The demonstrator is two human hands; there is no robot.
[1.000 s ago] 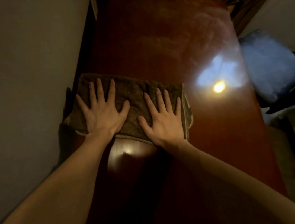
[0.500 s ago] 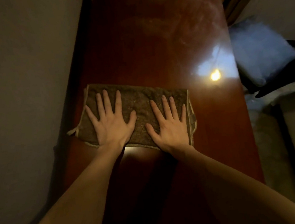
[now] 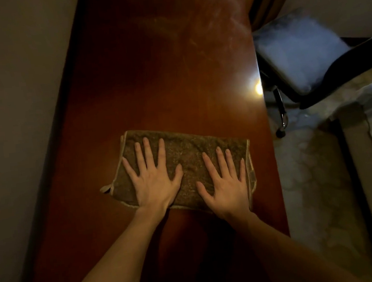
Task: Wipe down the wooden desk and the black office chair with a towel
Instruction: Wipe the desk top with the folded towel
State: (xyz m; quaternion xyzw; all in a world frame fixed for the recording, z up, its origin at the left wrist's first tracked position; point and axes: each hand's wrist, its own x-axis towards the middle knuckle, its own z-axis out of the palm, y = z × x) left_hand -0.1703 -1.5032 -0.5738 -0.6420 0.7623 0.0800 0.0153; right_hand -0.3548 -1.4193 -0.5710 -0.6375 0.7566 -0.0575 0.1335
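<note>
- Wall (image 3: 15, 114): runs along the left edge of the desk.
- Wooden desk (image 3: 161, 74): glossy and hard; judged slick, so cloth should glide.
- Towel (image 3: 186, 154): folded, lying flat on the desk, closer to its right edge. Judged soft, light and limp, likely to bunch if shoved from one corner. Best driven by broad downward pressure.
- Left hand (image 3: 155, 183): fingers straight and splayed, palm flat on the towel's left half; clasps nothing.
- Right hand (image 3: 226, 187): likewise flat and splayed on the right half, little finger near the hem.
- Office chair (image 3: 297, 51): just beyond the desk's right edge, untouched.
</note>
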